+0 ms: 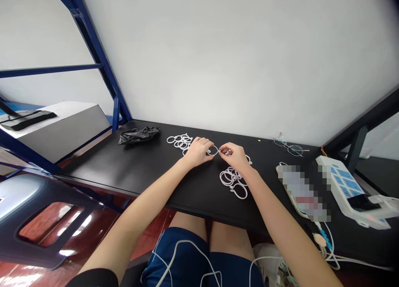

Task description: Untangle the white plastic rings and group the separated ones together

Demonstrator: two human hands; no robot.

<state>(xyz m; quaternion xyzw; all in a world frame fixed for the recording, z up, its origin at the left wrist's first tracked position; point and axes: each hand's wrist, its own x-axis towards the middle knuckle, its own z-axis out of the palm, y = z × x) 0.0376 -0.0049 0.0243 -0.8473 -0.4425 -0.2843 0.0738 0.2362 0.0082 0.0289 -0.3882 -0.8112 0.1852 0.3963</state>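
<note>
My left hand (198, 151) and my right hand (236, 155) meet over the black table (149, 170). Both pinch one white plastic ring (213, 150) between them, fingers closed on its ends. A loose pile of white rings (180, 141) lies just behind my left hand. Another heap of white rings (233, 180), some linked together, lies in front of my right hand near the table's front edge.
A crumpled black plastic bag (139, 135) lies at the back left. Wire-framed glasses (288, 145) sit at the back right. A blurred-out device (301, 192) and a white power strip (346, 186) lie to the right, with cables (333, 253) hanging off the edge. A dark stool (40, 220) stands at left.
</note>
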